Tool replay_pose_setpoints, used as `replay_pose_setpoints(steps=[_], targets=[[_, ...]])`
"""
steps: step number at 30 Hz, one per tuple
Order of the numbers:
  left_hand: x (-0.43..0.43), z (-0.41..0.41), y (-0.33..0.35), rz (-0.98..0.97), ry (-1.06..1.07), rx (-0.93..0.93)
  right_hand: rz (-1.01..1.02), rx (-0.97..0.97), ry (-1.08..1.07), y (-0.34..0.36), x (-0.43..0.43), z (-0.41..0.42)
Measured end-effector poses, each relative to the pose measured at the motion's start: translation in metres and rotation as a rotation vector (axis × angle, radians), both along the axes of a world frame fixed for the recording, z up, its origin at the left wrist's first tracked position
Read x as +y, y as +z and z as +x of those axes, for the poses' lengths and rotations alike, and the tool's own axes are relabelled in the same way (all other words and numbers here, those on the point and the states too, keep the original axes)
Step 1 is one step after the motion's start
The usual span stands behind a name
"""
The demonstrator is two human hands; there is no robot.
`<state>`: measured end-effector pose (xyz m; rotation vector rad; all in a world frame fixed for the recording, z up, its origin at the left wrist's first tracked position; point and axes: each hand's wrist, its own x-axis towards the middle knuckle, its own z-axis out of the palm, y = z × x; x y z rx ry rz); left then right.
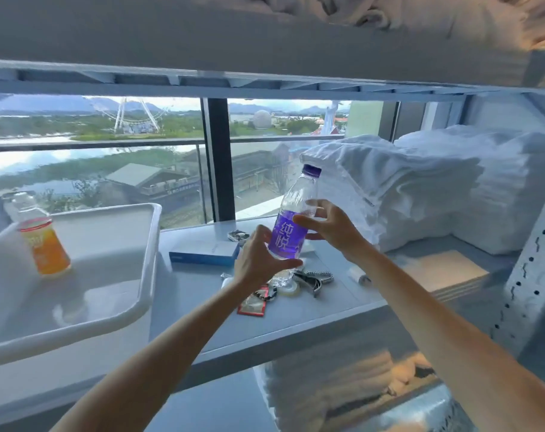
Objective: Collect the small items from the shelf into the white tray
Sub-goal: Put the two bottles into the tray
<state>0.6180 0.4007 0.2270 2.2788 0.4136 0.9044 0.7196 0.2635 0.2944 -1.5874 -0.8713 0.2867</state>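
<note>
You had folded white towels [420, 194] stacked along the right rear of the shelf [202, 300], with a flat pile of pale sheets [445, 272] just in front of them at the right front corner. Behind the shelf, the window [93, 157] showed a Ferris wheel [134, 115]. More folded linen [327, 391] lay on the level below.

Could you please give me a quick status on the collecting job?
Left grip and right grip holding the water bottle, tilted. White tray holds orange drink bottle. Blue box lies between.
</note>
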Motion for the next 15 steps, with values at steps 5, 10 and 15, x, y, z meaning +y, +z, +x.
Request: replay_pose_setpoints(steps=[5,10,15], targets=[[0.021,-0.078,0.010,-0.093,-0.055,0.072,-0.026,-0.024,0.121,0.012,0.022,-0.070],[0.057,-0.152,0.036,-0.169,-0.029,0.046,-0.028,-0.076,0.273,0.042,0.069,-0.130],[0.114,-0.217,0.055,-0.135,0.135,-0.003,-0.043,-0.163,0.340,0.060,0.143,-0.185]])
